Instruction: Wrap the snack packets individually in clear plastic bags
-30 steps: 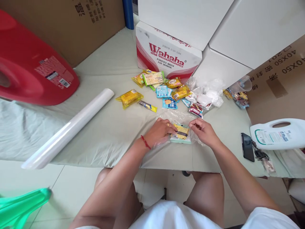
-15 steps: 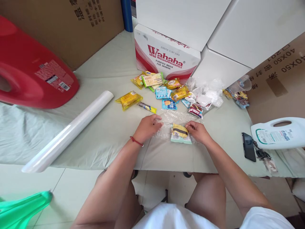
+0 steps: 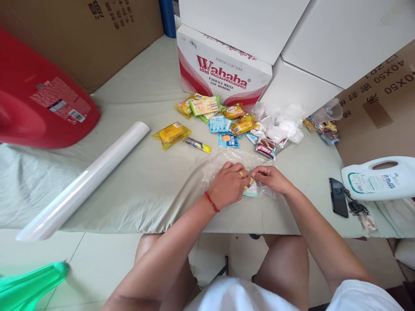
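Note:
Clear plastic film [image 3: 214, 163] lies crumpled on the cloth-covered surface, under and around both hands. Between them a pale green snack packet [image 3: 250, 191] with a yellow-and-dark packet on top peeks out, mostly covered by my left hand. My left hand [image 3: 228, 185], palm down with fingers bent, reaches over these packets and appears to press the film; its fingertips are partly hidden. Close against it, my right hand [image 3: 269, 178] has thumb and index pinched together at the packets' upper right, seemingly on the film.
Beyond the hands lie several snack packets [image 3: 205, 105] and crumpled clear bags [image 3: 290, 123], before a Wahaha carton [image 3: 223, 71]. A film roll [image 3: 87, 177] and red jug [image 3: 61, 99] are left. A phone [image 3: 339, 197] and white bottle [image 3: 382, 178] are right.
My left hand has moved right, from the film's left side to over the packets, meeting my right hand. The film is drawn across the packets. The view has shifted slightly.

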Tool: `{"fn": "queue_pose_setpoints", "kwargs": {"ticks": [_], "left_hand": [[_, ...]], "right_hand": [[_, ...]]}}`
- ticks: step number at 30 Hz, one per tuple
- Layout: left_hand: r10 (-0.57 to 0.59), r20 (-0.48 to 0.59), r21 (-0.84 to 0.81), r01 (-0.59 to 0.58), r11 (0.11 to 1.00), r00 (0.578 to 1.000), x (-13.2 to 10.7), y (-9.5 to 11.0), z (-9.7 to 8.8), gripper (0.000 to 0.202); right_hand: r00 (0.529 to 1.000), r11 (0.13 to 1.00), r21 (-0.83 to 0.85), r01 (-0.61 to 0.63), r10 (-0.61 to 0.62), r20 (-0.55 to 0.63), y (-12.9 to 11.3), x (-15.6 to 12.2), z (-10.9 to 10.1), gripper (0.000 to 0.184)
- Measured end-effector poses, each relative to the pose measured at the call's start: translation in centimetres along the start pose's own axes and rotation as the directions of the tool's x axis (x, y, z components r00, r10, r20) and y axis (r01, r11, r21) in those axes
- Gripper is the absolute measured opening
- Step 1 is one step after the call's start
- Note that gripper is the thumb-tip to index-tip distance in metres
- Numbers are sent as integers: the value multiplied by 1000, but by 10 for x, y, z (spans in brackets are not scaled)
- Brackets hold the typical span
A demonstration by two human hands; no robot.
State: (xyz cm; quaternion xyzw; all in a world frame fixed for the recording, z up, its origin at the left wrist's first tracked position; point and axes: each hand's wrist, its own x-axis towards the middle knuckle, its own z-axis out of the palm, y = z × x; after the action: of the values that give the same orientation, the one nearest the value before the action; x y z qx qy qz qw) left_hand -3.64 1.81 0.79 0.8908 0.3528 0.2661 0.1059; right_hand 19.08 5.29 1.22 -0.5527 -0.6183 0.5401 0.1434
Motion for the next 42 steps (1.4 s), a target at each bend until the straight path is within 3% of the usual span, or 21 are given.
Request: {"fn": "queue_pose_setpoints", "kwargs": {"ticks": [3, 7, 11, 13, 17, 20, 23, 25, 27, 28, 31, 33, 35, 39, 42], "left_hand": [[-34, 101, 10, 33, 999, 994, 4, 0, 9, 25], [-99, 123, 16, 98, 995, 988, 3, 0, 17, 28], [-102, 113, 11, 101, 995, 988, 1, 1, 19, 27], [-107, 111, 15, 106, 994, 988, 0, 2, 18, 27], [-109, 117, 23, 107, 994, 987, -2, 2, 17, 28], [-105, 104, 29, 102, 994, 989, -4, 3, 18, 29], [-104, 77, 48, 101, 994, 992, -7, 7, 20, 30], [-103, 54, 62, 100, 993, 993, -8, 11, 23, 28], [-105, 25, 70, 103, 992, 994, -10, 15, 25, 27], [-106, 10, 69, 106, 992, 994, -10, 16, 27, 26], [-110, -59, 54, 114, 992, 992, -12, 17, 32, 25], [-105, -101, 49, 110, 993, 989, -12, 16, 34, 25], [-101, -107, 50, 106, 993, 989, -12, 15, 35, 25], [-120, -61, 41, 123, 992, 991, -12, 16, 36, 26], [-129, -60, 42, 132, 990, 990, -13, 17, 35, 26]], "right_hand": [[998, 1000, 16, -6, 7, -61, 0, 2, -8, 54], [988, 999, 38, -19, 25, -155, -3, -6, -23, 60], [999, 999, 45, -29, 30, -14, -4, -30, -43, 69], [997, 997, 24, -77, 77, -12, 3, -40, -53, 66], [958, 983, 65, -173, 184, -218, 29, -53, -73, 45], [896, 954, -52, -297, 259, -360, 37, -55, -84, 37], [857, 927, -294, -233, 53, -513, 20, -41, -76, 31], [890, 893, -450, -19, -190, -414, 0, -19, -59, 28], [892, 765, -606, 218, -408, -194, -22, 12, -37, 26], [876, 680, -681, 272, -468, -116, -32, 28, -27, 29], [935, 541, -816, 204, -353, 0, -54, 74, -5, 45], [975, 540, -831, 134, -222, 13, -64, 94, -1, 46], [989, 571, -812, 122, -143, 48, -72, 103, -4, 31], [984, 636, -752, 172, -79, 159, -84, 92, -18, 2], [954, 655, -697, 293, -244, 173, -85, 64, -22, 4]]}}
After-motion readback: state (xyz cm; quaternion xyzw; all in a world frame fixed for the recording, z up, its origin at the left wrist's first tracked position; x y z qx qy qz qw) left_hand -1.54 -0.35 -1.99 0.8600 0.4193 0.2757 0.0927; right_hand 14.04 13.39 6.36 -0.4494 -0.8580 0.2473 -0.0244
